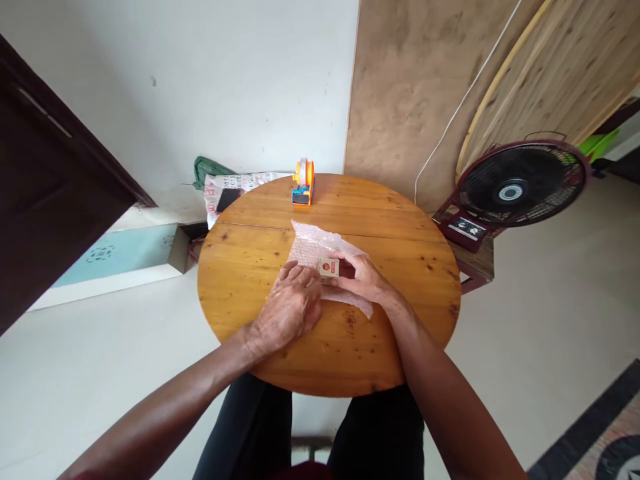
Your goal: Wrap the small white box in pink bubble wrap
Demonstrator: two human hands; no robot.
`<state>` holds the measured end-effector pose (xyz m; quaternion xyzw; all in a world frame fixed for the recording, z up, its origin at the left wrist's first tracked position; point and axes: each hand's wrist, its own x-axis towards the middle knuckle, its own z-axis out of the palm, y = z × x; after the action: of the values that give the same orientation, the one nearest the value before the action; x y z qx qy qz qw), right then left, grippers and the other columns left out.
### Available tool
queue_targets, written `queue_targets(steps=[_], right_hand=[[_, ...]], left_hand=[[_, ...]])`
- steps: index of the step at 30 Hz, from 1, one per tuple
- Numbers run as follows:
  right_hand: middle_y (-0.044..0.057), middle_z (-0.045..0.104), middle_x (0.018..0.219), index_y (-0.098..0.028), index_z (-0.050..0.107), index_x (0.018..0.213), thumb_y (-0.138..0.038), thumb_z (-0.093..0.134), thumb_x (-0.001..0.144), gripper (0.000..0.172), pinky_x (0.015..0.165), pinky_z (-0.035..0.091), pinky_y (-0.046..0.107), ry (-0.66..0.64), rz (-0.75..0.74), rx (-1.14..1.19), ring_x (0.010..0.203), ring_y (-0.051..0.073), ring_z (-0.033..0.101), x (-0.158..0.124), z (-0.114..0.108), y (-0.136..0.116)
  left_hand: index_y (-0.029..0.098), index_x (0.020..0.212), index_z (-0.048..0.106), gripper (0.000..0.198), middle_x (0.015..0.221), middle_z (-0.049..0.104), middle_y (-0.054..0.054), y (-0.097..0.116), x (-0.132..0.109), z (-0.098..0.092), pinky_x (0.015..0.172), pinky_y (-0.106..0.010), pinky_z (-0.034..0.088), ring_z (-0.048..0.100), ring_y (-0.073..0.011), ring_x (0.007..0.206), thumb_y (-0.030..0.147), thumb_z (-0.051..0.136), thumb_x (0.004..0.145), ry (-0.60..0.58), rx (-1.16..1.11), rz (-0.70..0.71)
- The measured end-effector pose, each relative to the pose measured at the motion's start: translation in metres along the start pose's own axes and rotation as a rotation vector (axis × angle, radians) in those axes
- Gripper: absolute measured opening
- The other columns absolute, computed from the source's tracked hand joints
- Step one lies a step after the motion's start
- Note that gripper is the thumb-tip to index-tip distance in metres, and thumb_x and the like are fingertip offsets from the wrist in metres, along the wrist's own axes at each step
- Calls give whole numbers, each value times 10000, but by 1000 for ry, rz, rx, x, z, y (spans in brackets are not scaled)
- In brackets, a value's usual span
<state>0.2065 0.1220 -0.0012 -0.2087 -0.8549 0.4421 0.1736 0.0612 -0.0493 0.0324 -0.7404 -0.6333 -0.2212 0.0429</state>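
Note:
A small white box (329, 268) with a red and orange print lies on a sheet of clear pinkish bubble wrap (320, 241), near the middle of the round wooden table. From the right, my right hand (367, 279) grips the box, thumb on the near side and fingers on the far side. My left hand (290, 303) is closed over the left part of the wrap, its knuckles up and its fingertips mostly hidden. It appears to hold the wrap's edge, close beside the box.
An orange and blue tape dispenser (303, 183) stands at the back of the wooden table (250, 267). A dark fan (510, 193) is off to the right. Behind the table's left edge are a printed white sack (213, 193) and a green bag (207, 170).

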Motion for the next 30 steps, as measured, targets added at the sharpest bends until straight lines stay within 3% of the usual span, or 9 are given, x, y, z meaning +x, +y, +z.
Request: queue_targets(steps=[5, 8, 11, 15, 19, 23, 27, 30], right_hand=[[81, 688, 1164, -216, 610, 1249, -399, 780, 720, 584, 964, 484, 433, 17, 15, -34, 1080, 273, 637, 0, 0, -5], [63, 695, 1126, -222, 613, 1222, -350, 757, 740, 519, 960, 481, 420, 26, -16, -45, 1058, 255, 638, -1, -1, -10], [56, 680, 1135, -223, 611, 1199, -337, 734, 760, 470, 958, 478, 409, 16, -50, -48, 1064, 245, 628, -1, -2, -10], [75, 667, 1187, -208, 583, 1258, -422, 749, 753, 573, 953, 488, 417, -16, -18, 18, 1088, 263, 630, -2, -4, -8], [82, 675, 1195, -207, 580, 1284, -488, 760, 735, 642, 978, 492, 427, -4, 41, 72, 1107, 277, 638, -4, -6, -13], [69, 653, 1255, -227, 621, 1242, -467, 746, 754, 558, 1041, 458, 438, -18, -14, 57, 1192, 275, 593, -3, -6, -11], [75, 683, 1208, -228, 621, 1237, -469, 751, 758, 552, 977, 510, 447, -22, 79, 207, 1097, 276, 654, -1, -2, -1], [71, 699, 1156, -240, 622, 1216, -471, 726, 787, 499, 930, 536, 435, -46, 57, 299, 1043, 267, 677, 1, 1, 2]], left_hand=[[198, 857, 629, 85, 1138, 612, -98, -6, 4, 6, 1068, -498, 377, 552, -271, 1078, 171, 578, 795, 74, 14, -64], [190, 957, 649, 144, 1215, 579, -113, -5, 1, 13, 1098, -513, 339, 519, -283, 1137, 194, 571, 836, 36, 42, -49], [191, 944, 666, 149, 1248, 563, -115, -5, 0, 17, 1055, -495, 385, 513, -278, 1128, 184, 532, 880, 21, 49, -74], [171, 907, 674, 141, 1343, 524, -135, -9, 9, 10, 1013, -479, 430, 522, -292, 1155, 173, 539, 868, -16, 55, -57], [162, 880, 672, 138, 1265, 601, -139, -15, 28, -1, 995, -484, 451, 571, -311, 1119, 121, 574, 793, -114, 53, 52], [179, 929, 684, 180, 1197, 656, -114, -22, 39, 1, 948, -464, 490, 624, -289, 1074, 130, 550, 818, -91, -32, 11], [168, 894, 684, 147, 1210, 658, -122, -25, 36, 8, 946, -436, 505, 641, -279, 1079, 138, 587, 789, -21, -155, -45], [174, 873, 679, 157, 1244, 640, -117, -27, 35, 13, 952, -424, 513, 637, -270, 1100, 122, 586, 757, 17, -247, -87]])
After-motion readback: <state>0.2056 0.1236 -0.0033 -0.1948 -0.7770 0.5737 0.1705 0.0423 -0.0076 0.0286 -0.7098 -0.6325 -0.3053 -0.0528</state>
